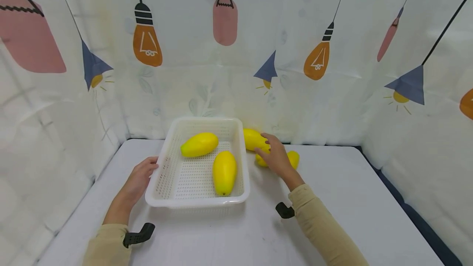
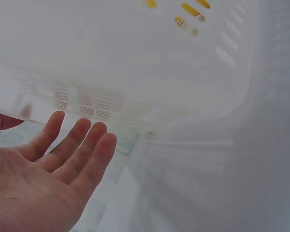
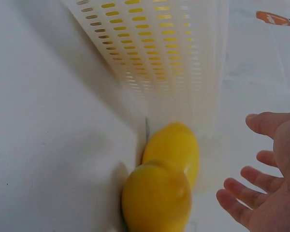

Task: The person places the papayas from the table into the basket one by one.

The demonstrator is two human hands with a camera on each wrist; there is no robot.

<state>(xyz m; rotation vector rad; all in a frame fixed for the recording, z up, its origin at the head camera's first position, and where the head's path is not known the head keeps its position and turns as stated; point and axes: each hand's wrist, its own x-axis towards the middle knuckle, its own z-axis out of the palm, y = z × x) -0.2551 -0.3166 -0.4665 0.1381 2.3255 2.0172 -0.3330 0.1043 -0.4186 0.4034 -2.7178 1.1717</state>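
A white perforated plastic basket (image 1: 199,201) stands on the table with two oblong yellow fruits, like papayas, inside: one fruit (image 1: 199,144) lies at the back, another (image 1: 224,173) at the front right. At the basket's left side, my left hand (image 1: 138,177) has its fingertips close to the rim; the left wrist view shows those fingers nearly straight. Right of the basket, my right hand (image 1: 277,157) reaches over more yellow fruit, fingers spread and holding nothing. One fruit (image 3: 176,145) lies by the basket wall, with another (image 3: 157,198) in front of it, partly covered by the hand in the head view.
The white tabletop (image 1: 351,200) extends to the right and in front of the basket. A pale curtain (image 1: 236,81) printed with lamps and bulbs hangs behind the table and along both sides. Dark edging (image 1: 402,200) shows along the table's right side.
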